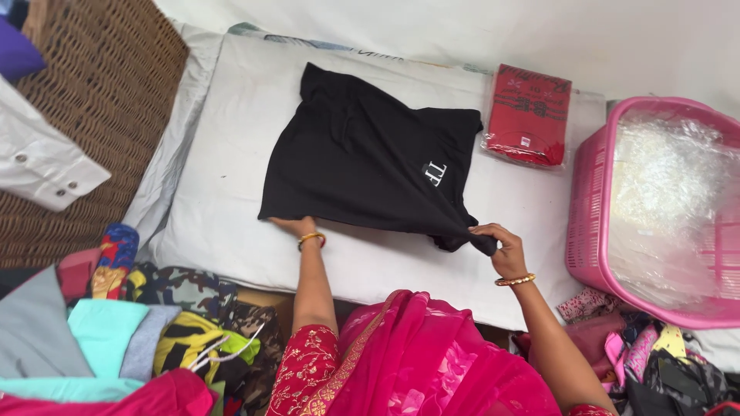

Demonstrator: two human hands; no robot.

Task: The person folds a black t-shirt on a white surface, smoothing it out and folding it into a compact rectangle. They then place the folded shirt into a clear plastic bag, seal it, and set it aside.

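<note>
While our left hand point(297, 226) lies flat w/ fingers tucked under the near edge of the black shirt point(362, 158), our right hand point(505, 248) pinches the shirt's near-right corner, fingers closed on the bunched cloth. Left isn't clenched; it presses the hem, fingertips hidden by fabric. Both wrists wear gold bangles. The shirt lies spread on a white pad point(223, 208), tilted, small white mark near its right side, right corner lifted a bit by the pinch.

Just past the shirt's far-right side sits a red packet point(530, 115) in clear wrap, on the same pad, apart from the shirt. Right of that, a pink basket point(590, 223) w/ clear plastic inside. Far left, a wicker basket point(108, 92) w/ a white sleeve point(38, 166) over it. Near left, a pile of mixed clothes point(139, 331). Pink sari cloth point(416, 354) fills the bottom center.
</note>
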